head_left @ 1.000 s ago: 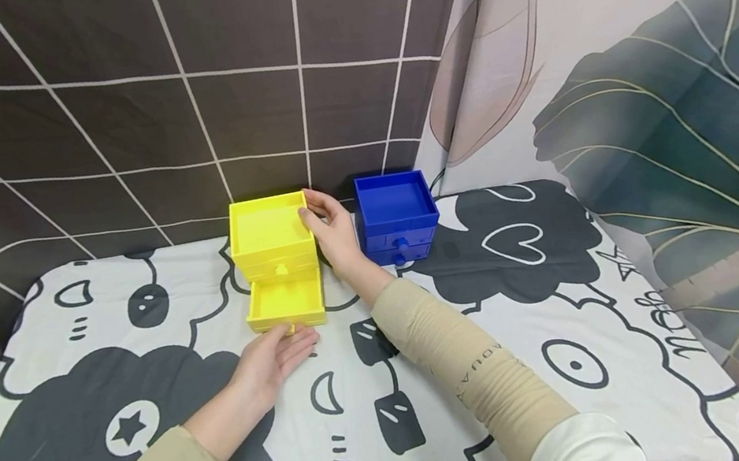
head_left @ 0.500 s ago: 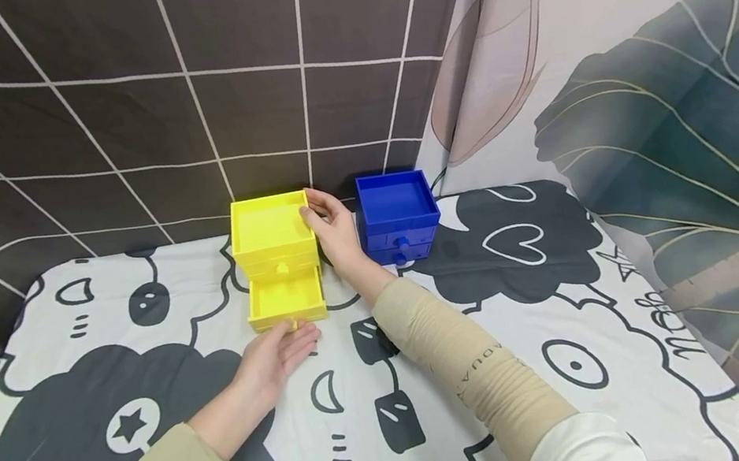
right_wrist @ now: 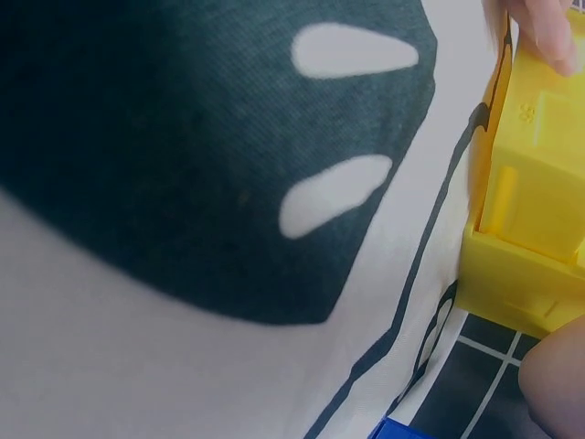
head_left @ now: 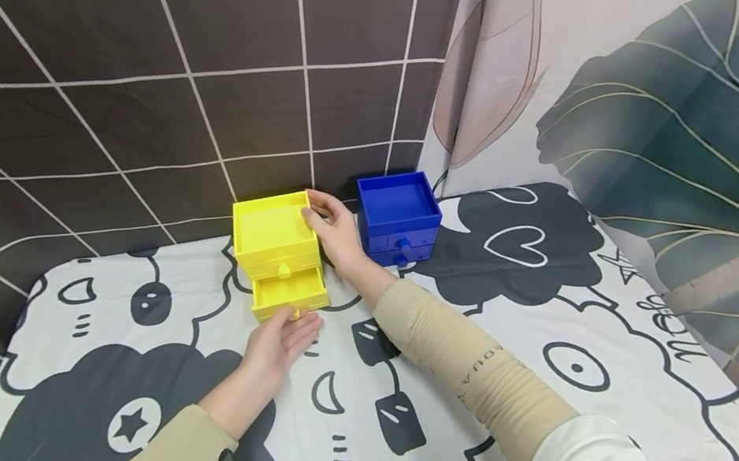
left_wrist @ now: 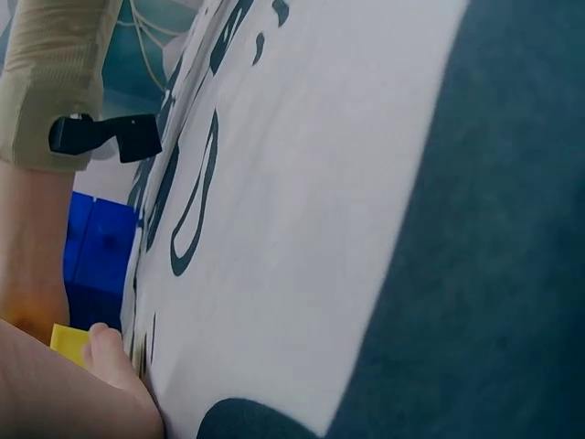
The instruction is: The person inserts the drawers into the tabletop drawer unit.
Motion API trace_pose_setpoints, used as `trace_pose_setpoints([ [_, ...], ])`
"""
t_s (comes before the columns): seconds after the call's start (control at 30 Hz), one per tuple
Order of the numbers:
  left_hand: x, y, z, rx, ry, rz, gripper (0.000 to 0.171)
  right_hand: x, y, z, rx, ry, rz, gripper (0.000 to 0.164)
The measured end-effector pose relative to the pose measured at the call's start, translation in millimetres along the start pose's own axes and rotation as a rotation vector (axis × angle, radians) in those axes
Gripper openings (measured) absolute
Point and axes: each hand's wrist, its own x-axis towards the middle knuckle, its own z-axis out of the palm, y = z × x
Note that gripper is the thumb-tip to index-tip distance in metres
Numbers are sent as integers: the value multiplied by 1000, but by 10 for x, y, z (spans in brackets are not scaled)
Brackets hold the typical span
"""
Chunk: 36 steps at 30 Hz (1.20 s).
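A yellow mini drawer cabinet [head_left: 274, 229] stands on the patterned cloth, its lower drawer [head_left: 289, 294] partly pulled out with no contents visible. My left hand [head_left: 274, 348] is at the front of that drawer. Its thumb touches beside the round knob [head_left: 295, 314], and the other fingers extend straight below it. My right hand [head_left: 335, 231] grips the cabinet's right side, thumb over the top rim and fingers toward the back. In the right wrist view, the cabinet's side [right_wrist: 539, 206] shows between both hands. The left wrist view catches a yellow corner [left_wrist: 69, 343] beyond the left hand.
A blue mini drawer cabinet [head_left: 398, 206] stands right of the yellow one, close to my right hand. Behind both hangs a dark gridded cloth [head_left: 250, 105]. The black-and-white cartoon cloth [head_left: 472, 438] covers the surface, with a leaf-print curtain [head_left: 685, 135] on the right.
The lower yellow drawer has slid partway back into the cabinet, my left hand moving inward with it. My right hand keeps its hold on the cabinet's side.
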Motion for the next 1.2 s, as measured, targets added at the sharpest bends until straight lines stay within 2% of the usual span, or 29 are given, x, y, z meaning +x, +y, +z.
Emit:
trace_pose_setpoints([
  [0.13, 17, 23, 12, -9, 16, -16, 40, -8, -7, -5, 1, 2, 1, 42],
  [0.3, 22, 41, 6, -17, 5, -26, 47, -3, -1, -4, -3, 8, -9, 42],
  [0.47, 72, 67, -50, -6, -35, -23, 49, 1, 9, 1, -11, 8, -11, 41],
  [0.93, 130, 204, -209, 31, -152, -17, 33, 12, 7, 12, -7, 14, -22, 41],
  [1.2, 145, 222, -239, 33, -150, -21, 44, 3, -6, 11, -6, 7, -10, 41],
])
